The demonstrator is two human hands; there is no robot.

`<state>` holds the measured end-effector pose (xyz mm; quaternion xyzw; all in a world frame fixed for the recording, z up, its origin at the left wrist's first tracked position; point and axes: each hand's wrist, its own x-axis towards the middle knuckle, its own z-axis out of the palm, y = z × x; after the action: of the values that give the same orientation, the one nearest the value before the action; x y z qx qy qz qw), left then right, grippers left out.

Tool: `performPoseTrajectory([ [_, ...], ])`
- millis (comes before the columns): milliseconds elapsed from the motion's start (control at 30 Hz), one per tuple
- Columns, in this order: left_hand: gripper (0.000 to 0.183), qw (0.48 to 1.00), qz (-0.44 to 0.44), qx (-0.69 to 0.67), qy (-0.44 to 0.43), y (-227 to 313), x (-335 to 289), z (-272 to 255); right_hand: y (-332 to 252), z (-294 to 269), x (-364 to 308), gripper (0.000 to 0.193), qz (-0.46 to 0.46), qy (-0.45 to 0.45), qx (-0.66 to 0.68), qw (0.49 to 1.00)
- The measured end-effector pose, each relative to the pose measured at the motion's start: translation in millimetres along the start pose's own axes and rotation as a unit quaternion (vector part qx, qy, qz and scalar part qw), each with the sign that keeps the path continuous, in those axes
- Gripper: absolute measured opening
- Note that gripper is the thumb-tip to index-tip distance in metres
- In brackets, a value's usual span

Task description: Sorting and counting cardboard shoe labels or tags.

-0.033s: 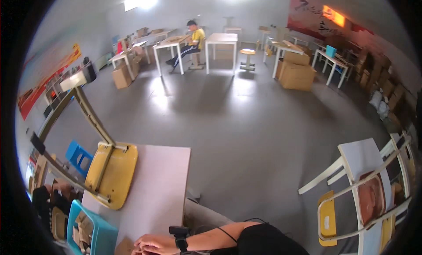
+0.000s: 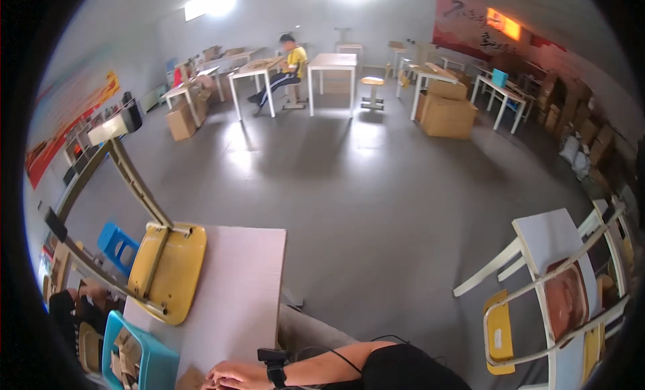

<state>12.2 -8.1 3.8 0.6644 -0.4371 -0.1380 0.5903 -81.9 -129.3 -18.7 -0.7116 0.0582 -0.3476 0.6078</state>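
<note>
My right hand (image 2: 235, 375) rests low over the near end of a pale pink-white table (image 2: 238, 276), partly cut off by the lower edge. Its fingers are bent and held together, closed; whatever they grip is hidden. A black device on a strap (image 2: 274, 367) sits on that wrist. Right beside the fingers lies a piece of brown cardboard (image 2: 191, 378). My left hand is not in view. Left of the cardboard stands a turquoise bin (image 2: 158, 362) with several cardboard pieces (image 2: 126, 353) in it.
An upturned stool with a yellow seat (image 2: 171, 272) lies on the table. A blue chair (image 2: 119, 245) stands beyond it, and a person's dark-clothed limbs (image 2: 74, 309) show at far left. To the right are stacked tables and chairs (image 2: 551, 255). Another person (image 2: 293, 62) sits at a far table.
The whole view has shifted slightly, so the room sits a little further left. My right hand stays in nearly the same place and pose.
</note>
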Motion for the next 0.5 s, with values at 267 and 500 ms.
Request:
performPoseTrajectory([
  [267, 0.016, 1.000, -0.003, 0.028, -0.001, -10.0, 2.9, -6.8, -5.1, 11.8, -9.6, 0.024, 0.025, 0.051, -0.075, 0.996],
  [500, 0.029, 0.989, -0.015, -0.137, -0.052, -50.7, 7.0, 9.0, -10.0, 4.4, -3.4, 0.020, -0.008, 0.079, -0.045, 0.996],
])
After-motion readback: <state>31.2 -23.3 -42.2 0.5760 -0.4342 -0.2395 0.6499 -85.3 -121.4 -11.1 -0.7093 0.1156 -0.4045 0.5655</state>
